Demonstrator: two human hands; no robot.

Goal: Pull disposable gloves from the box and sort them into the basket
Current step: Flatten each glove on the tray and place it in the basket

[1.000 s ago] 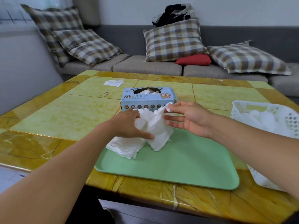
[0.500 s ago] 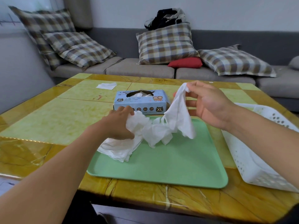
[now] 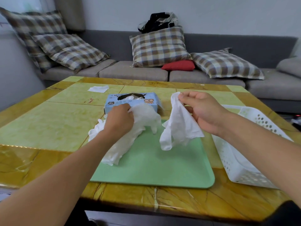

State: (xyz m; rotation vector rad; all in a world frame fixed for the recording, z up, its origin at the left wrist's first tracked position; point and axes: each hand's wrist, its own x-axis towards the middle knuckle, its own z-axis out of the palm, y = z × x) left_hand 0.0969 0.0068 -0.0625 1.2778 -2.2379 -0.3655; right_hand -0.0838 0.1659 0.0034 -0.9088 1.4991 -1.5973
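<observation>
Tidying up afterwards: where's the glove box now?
The glove box sits on the table's far middle, just behind the left hand and green tray.

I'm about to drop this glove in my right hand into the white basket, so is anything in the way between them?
Nothing visible blocks it. The glove hangs from the right hand above the green tray, and the white basket sits just to its right with its top open. Only the right forearm crosses over the basket.
</observation>
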